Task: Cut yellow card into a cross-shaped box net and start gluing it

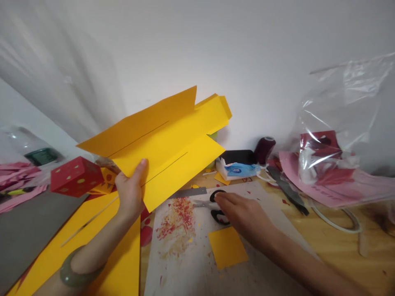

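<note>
While the yellow card [173, 144] partly hides our left hand [129, 192], which grips it above the table [327, 242], its long axis slants up rightward; whether our right hand [242, 213] grips the scissors [205, 204], we cannot tell.

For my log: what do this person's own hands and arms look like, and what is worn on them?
The left hand and right hand are both ungloved, and no sleeve shows on either arm. A smooth, rounded grey-green bangle encircles the left arm. No watch or bracelet shows on the right.
</note>
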`<state>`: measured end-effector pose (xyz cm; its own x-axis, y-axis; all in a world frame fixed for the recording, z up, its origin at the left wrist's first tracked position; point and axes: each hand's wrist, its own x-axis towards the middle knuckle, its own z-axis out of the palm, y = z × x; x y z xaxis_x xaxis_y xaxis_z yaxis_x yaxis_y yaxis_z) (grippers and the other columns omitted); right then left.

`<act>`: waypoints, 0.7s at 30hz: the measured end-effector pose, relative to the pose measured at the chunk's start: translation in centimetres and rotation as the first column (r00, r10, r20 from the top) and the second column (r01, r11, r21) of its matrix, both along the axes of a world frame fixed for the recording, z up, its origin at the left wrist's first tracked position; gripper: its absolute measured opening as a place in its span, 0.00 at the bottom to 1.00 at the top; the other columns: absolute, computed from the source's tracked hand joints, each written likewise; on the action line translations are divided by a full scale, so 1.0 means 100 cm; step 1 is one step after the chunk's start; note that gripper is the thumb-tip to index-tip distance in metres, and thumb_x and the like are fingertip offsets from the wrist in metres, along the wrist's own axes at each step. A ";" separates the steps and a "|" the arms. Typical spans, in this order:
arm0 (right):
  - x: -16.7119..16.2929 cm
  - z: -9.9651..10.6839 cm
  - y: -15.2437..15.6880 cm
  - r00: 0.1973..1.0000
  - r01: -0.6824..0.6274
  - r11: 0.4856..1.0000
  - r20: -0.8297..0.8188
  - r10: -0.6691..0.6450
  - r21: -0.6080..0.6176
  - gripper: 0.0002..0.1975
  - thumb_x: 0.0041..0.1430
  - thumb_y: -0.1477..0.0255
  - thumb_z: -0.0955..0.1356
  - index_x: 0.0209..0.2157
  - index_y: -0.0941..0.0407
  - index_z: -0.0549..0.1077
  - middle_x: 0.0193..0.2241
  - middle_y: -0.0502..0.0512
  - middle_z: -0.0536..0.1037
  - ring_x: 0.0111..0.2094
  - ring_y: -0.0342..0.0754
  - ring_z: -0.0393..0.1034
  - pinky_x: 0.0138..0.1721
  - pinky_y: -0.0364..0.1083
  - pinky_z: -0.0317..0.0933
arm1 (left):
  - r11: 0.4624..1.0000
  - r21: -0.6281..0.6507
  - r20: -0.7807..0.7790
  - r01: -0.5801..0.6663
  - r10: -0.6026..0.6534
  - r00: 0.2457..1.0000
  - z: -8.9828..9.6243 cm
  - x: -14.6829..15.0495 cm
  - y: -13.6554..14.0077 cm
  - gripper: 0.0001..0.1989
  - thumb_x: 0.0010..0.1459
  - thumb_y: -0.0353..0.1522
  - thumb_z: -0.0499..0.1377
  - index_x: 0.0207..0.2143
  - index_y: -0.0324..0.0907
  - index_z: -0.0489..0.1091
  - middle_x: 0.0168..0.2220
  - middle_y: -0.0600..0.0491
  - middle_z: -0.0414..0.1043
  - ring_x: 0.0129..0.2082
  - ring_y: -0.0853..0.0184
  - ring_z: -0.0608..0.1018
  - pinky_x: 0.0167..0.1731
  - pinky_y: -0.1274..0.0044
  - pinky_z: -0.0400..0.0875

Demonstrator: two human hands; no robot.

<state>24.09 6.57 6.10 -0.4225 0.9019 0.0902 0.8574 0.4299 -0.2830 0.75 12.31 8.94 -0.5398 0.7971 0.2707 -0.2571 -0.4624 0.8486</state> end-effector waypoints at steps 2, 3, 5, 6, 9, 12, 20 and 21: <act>0.022 0.008 0.002 0.998 0.016 1.000 -0.063 -0.015 0.007 0.13 0.59 0.79 0.61 0.41 0.56 0.74 0.45 0.59 0.77 0.47 0.52 0.70 0.47 0.49 0.61 | 1.000 0.012 -0.003 0.009 -0.009 1.000 0.000 0.000 0.001 0.09 0.42 0.30 0.68 0.29 0.40 0.74 0.29 0.57 0.75 0.29 0.73 0.75 0.36 0.82 0.72; 0.035 0.011 0.004 0.995 0.036 0.999 -0.090 -0.037 -0.008 0.13 0.61 0.77 0.60 0.42 0.56 0.73 0.44 0.58 0.77 0.45 0.51 0.71 0.46 0.49 0.62 | 1.000 0.014 -0.006 0.015 -0.015 1.000 -0.001 0.000 0.002 0.09 0.42 0.30 0.68 0.30 0.40 0.74 0.29 0.57 0.75 0.29 0.74 0.75 0.36 0.82 0.72; 0.061 0.012 0.007 0.991 0.057 0.994 -0.116 -0.068 -0.095 0.12 0.61 0.73 0.61 0.40 0.57 0.74 0.39 0.58 0.78 0.38 0.50 0.73 0.40 0.48 0.66 | 1.000 0.002 -0.008 0.027 -0.027 1.000 -0.001 0.000 0.003 0.10 0.43 0.30 0.68 0.30 0.39 0.74 0.29 0.58 0.74 0.29 0.75 0.75 0.36 0.83 0.71; 0.073 0.010 0.007 0.990 0.051 0.987 -0.120 -0.070 -0.154 0.11 0.58 0.71 0.63 0.40 0.57 0.74 0.38 0.58 0.78 0.36 0.49 0.73 0.36 0.46 0.67 | 1.000 -0.006 -0.008 0.029 -0.029 1.000 -0.002 0.001 0.002 0.10 0.43 0.30 0.68 0.30 0.38 0.74 0.29 0.58 0.74 0.28 0.75 0.75 0.37 0.83 0.71; 0.094 0.000 0.003 0.991 0.006 0.956 -0.126 -0.045 -0.292 0.18 0.47 0.70 0.70 0.43 0.57 0.73 0.39 0.58 0.76 0.40 0.50 0.72 0.38 0.45 0.67 | 0.999 -0.023 -0.005 0.045 -0.045 0.999 -0.003 0.002 0.000 0.09 0.43 0.30 0.68 0.28 0.37 0.73 0.27 0.58 0.73 0.28 0.74 0.75 0.41 0.79 0.72; 0.096 -0.012 -0.005 0.991 -0.008 0.936 -0.126 -0.039 -0.351 0.16 0.45 0.72 0.70 0.40 0.56 0.73 0.41 0.57 0.72 0.41 0.50 0.69 0.43 0.46 0.64 | 0.997 -0.032 -0.005 0.072 -0.072 0.997 -0.004 0.003 -0.003 0.10 0.43 0.31 0.68 0.29 0.37 0.73 0.27 0.57 0.74 0.31 0.71 0.77 0.44 0.75 0.72; 0.096 -0.026 -0.005 0.985 0.099 0.929 -0.095 -0.141 -0.356 0.14 0.46 0.75 0.68 0.38 0.58 0.71 0.31 0.55 0.72 0.33 0.52 0.67 0.35 0.50 0.62 | 0.994 -0.035 0.007 0.107 -0.107 0.994 0.000 0.005 -0.005 0.10 0.43 0.30 0.68 0.30 0.37 0.74 0.30 0.54 0.76 0.33 0.67 0.78 0.40 0.74 0.75; 0.098 -0.024 -0.006 0.985 0.093 0.929 -0.102 -0.138 -0.359 0.15 0.48 0.73 0.68 0.41 0.58 0.71 0.31 0.55 0.72 0.33 0.52 0.68 0.35 0.50 0.62 | 0.993 -0.034 0.007 0.112 -0.112 0.994 0.000 0.005 -0.005 0.10 0.44 0.30 0.68 0.31 0.37 0.74 0.31 0.54 0.77 0.34 0.66 0.78 0.40 0.74 0.75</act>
